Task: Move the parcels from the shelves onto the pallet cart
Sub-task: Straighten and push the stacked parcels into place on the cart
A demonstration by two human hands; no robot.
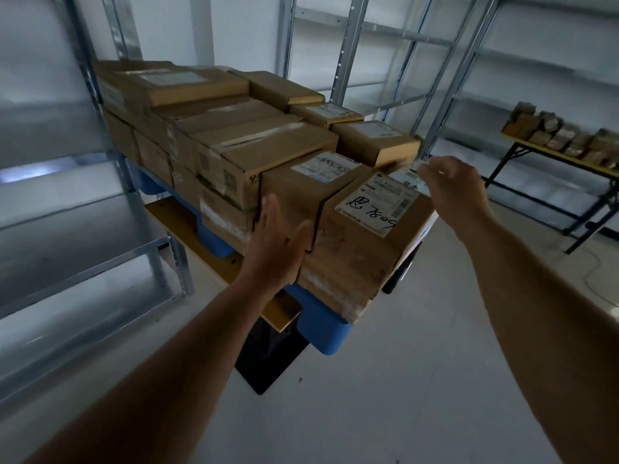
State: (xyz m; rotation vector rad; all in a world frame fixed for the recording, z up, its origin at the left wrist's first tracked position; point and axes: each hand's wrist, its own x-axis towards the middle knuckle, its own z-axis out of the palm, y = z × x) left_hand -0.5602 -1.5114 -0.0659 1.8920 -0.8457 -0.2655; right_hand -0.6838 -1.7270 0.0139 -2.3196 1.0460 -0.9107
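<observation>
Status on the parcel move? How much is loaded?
Done: the blue pallet carries a full stack of cardboard parcels. In hand: the left hand presses flat against the near labelled parcel; the right hand hovers at its far corner, no grip visible. Left: the steel shelves in view look bare; more boxes sit on the far table.

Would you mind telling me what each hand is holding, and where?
Nothing is gripped. The left hand presses flat against the near side of the front box; the right hand hovers over its far edge.
</observation>
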